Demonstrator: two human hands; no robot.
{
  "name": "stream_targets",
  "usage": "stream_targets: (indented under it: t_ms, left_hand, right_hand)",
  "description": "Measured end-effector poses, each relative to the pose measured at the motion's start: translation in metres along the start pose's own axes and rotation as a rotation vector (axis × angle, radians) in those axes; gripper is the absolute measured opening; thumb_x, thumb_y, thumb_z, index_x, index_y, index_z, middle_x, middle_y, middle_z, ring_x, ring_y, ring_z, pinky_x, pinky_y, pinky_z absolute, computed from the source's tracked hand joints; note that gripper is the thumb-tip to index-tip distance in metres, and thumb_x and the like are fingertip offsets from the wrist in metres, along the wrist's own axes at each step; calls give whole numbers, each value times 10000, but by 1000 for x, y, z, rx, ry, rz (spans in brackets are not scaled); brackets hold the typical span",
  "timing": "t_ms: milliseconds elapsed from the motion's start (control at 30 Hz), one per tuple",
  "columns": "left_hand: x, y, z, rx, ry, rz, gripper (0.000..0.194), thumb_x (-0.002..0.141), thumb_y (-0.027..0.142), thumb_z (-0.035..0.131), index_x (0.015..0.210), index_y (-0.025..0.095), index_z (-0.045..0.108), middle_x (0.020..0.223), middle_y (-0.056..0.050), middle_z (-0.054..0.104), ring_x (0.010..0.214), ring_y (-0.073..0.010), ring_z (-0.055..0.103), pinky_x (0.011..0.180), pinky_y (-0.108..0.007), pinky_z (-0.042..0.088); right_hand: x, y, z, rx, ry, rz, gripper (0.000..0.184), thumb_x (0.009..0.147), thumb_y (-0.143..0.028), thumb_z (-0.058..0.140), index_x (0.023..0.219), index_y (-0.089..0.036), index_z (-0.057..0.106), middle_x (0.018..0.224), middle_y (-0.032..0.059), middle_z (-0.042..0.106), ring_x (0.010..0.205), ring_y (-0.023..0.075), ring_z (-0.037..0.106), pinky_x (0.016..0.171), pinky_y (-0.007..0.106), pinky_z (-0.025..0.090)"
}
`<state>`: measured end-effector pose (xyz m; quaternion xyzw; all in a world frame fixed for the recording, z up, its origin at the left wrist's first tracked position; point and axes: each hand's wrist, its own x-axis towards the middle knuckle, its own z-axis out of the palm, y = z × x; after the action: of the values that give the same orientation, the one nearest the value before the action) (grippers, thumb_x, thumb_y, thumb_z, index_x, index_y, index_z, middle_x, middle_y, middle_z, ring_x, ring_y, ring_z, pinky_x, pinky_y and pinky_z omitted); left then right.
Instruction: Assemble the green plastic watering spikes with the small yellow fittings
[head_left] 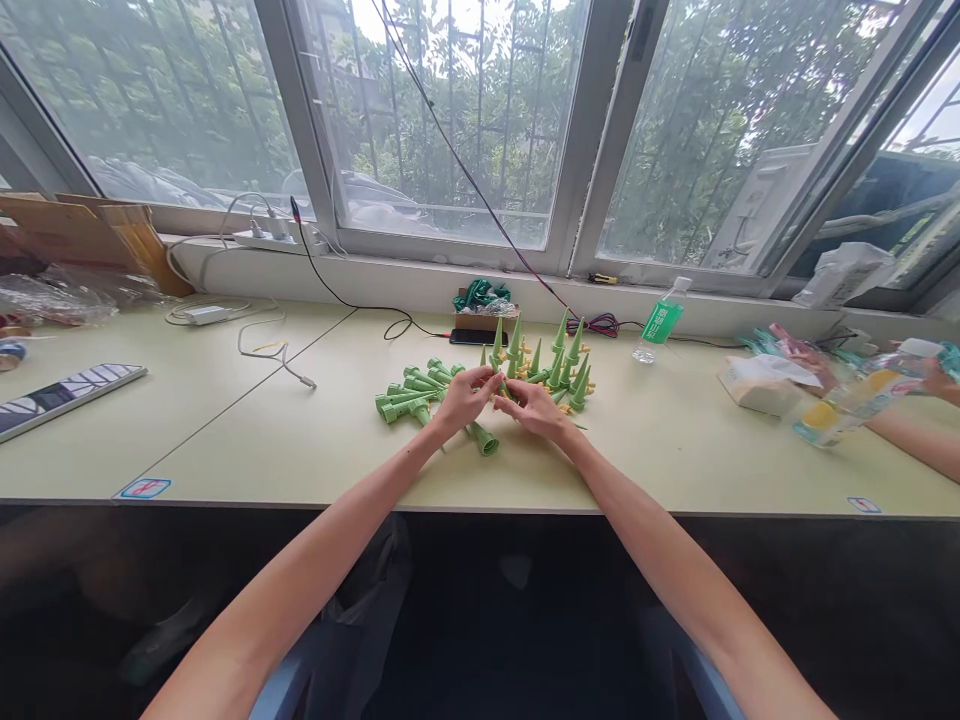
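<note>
My left hand (463, 396) and my right hand (537, 410) meet over the middle of the table, fingers closed. Between the fingertips is a small green plastic watering spike (504, 386), mostly covered by them. Several more green spikes with yellow valves (578, 388) stand point-up just beyond and right of my right hand. Left of my left hand lie several green spikes (409, 404) on their sides, without visible yellow parts. Close below the hands, one lying spike (487, 442) shows its round hollow end.
Behind the spikes are a phone (477, 337) on a cable and a small box with green ties (484, 297). A green-labelled bottle (660, 322) stands to the right. Further right are a tissue pack (765, 386), another bottle (855, 400) and another person's arm (919, 435).
</note>
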<state>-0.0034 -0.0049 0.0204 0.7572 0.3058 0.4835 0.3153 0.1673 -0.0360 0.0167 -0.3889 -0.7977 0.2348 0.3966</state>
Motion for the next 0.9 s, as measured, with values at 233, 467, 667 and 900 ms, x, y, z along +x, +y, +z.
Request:
stream_targets:
  t_ms: [233, 467, 667, 900]
  left_hand:
    - [0, 2, 1, 31, 65, 6, 396, 853, 450, 583, 598, 170, 466, 552, 22, 487, 536, -99, 420, 523, -240, 333]
    - [1, -1, 1, 47, 69, 5, 405, 855, 463, 570, 596, 170, 466, 544, 26, 473, 506, -92, 415, 502, -237, 335]
    - [0, -3, 1, -8, 26, -73, 415, 863, 480, 569, 610, 165, 471, 520, 33, 455, 471, -79, 403, 458, -221, 310]
    - [-2, 4, -1, -133, -73, -131, 395, 823, 496, 637, 674, 170, 472, 547, 32, 495, 477, -85, 475, 449, -207, 342]
  right_hand:
    - [0, 0, -5, -25, -56, -1, 354, 862, -533, 570, 794, -185, 561, 686, -33, 437, 602, 104, 347, 568, 253, 292]
    - [2, 4, -8, 7, -100, 19, 342, 856, -517, 599, 774, -186, 570, 686, -28, 504, 578, 101, 379, 554, 250, 300]
    - [0, -2, -8, 140, -187, 88, 383, 895, -548, 535, 847, -173, 601, 850, 35, 688, 594, 112, 520, 581, 245, 400]
    - [0, -2, -7, 179, -189, 73, 387, 911, -537, 516, 956, -177, 651, 884, 43, 704, 580, 107, 521, 583, 241, 421]
